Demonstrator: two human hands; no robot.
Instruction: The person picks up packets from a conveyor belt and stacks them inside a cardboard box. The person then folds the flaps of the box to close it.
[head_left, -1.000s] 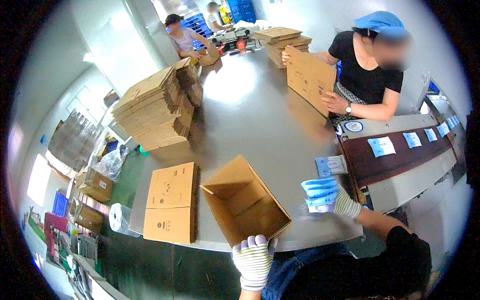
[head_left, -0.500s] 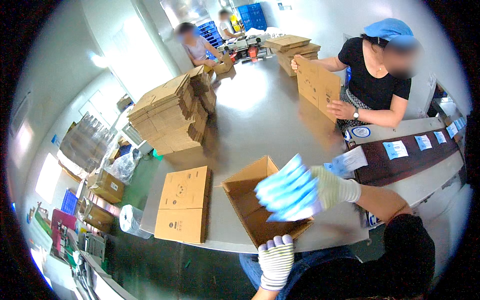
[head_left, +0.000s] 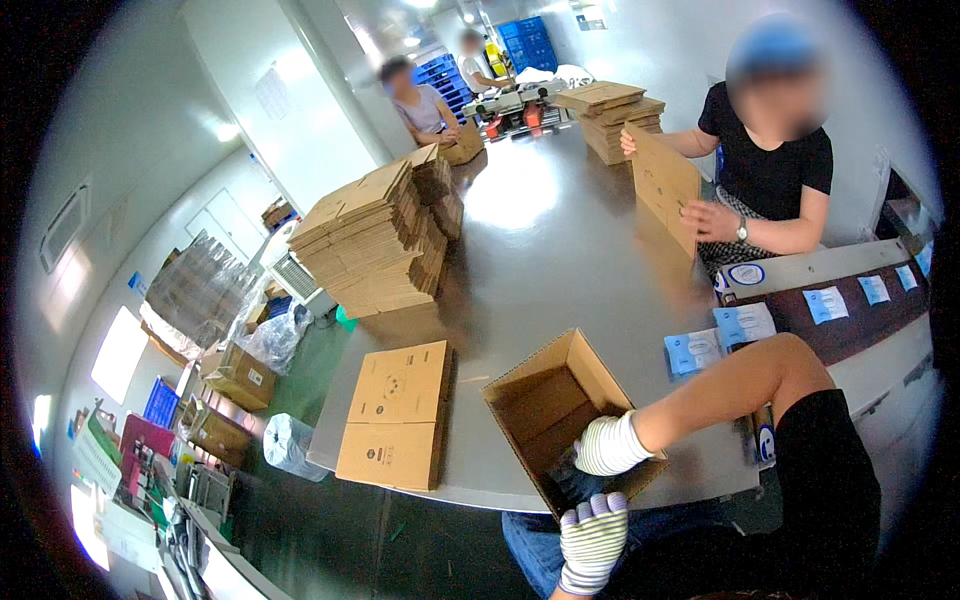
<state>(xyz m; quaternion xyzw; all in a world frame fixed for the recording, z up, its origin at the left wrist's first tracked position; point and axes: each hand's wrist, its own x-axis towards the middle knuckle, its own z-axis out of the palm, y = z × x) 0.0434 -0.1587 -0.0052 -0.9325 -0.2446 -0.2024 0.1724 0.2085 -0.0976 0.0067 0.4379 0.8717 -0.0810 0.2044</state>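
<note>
While right hand (head_left: 606,447) reaches inside, carton (head_left: 548,408) opens upward, long axis diagonal.

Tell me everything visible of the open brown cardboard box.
The open brown cardboard box has plain inner walls, corrugated-looking edges and an uncovered top facing upward. It stands askew at the near edge of the grey, metal-looking table. The left hand in a striped glove touches its near rim; the striped-gloved right hand reaches inside, hiding part of the interior.

Pale walls (head_left: 665,45) close us in here, and the green floor (head_left: 318,365) runs along the left of a grey bench (head_left: 560,270) whose far end catches white glare; blue crates (head_left: 528,45) stand beyond.
</note>
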